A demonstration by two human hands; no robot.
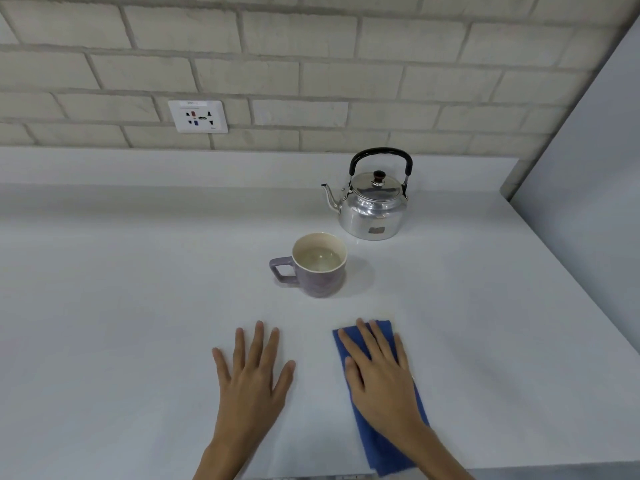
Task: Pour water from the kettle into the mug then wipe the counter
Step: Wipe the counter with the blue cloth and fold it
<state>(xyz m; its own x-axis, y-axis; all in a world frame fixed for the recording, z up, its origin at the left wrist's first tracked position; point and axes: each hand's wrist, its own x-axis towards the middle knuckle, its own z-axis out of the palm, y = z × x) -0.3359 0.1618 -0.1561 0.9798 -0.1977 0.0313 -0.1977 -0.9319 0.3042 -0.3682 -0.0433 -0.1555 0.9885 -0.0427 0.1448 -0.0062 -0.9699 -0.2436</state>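
A shiny metal kettle [370, 209] with a black handle stands upright at the back right of the white counter [138, 289], its spout pointing left. In front of it sits a purple mug [313, 268] holding water, handle to the left. A folded blue cloth [381, 438] lies flat near the front edge. My right hand [381, 379] rests palm down on the cloth, fingers spread. My left hand [252, 375] lies flat on the bare counter to the left of the cloth, fingers apart, holding nothing.
A brick-pattern wall with a white power socket [198, 116] runs behind the counter. A grey side panel [588, 168] bounds the counter on the right. The counter's front edge lies just below my wrists.
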